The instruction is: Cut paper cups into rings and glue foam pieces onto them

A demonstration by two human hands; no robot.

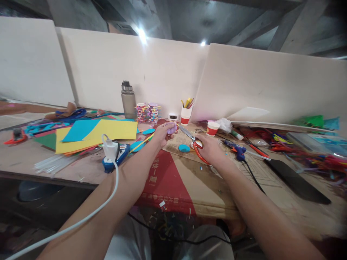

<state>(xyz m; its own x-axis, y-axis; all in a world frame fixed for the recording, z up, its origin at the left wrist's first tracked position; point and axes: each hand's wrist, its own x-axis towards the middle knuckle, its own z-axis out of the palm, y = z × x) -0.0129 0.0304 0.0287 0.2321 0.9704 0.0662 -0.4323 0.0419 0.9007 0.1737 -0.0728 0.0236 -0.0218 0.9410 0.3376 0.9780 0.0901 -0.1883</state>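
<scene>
**Scissors meet a purple piece at mid-frame**

At the centre of the head view, the left hand point(162, 134) pinches a small purple paper piece point(171, 128) between thumb and fingers, lifted just off the cardboard sheet point(189, 180) so that the blades can reach its edge. The right hand point(210, 148) is closed through the red handles of the scissors point(189, 139), whose blades point up and left toward the piece; the tip sits right at its rim, though whether the blades are parted there is too small to tell. Holding the piece up and turned toward the blades looks like a way to steer a curved cut, judging by the blue paper disc point(184, 148) lying just below the blades.

Left of centre, yellow and blue paper sheets point(108, 130) lie fanned within reach, and a white charger plug point(110, 148) stands on a blue object beside them, its cable trailing over the left forearm toward the lower left. Behind, against the pale partition, stand a grey bottle point(128, 100), a stack of coloured paper rolls point(148, 112) and a red-and-white cup point(185, 116) holding sticks. A second paper cup point(213, 128) sits right of the scissors, and a blue glue gun point(238, 151) lies just beside the right wrist.

Writing: the red band on the cardboard carries pale Chinese characters, too blurred to read surely. The cups' print cannot be made out.
</scene>
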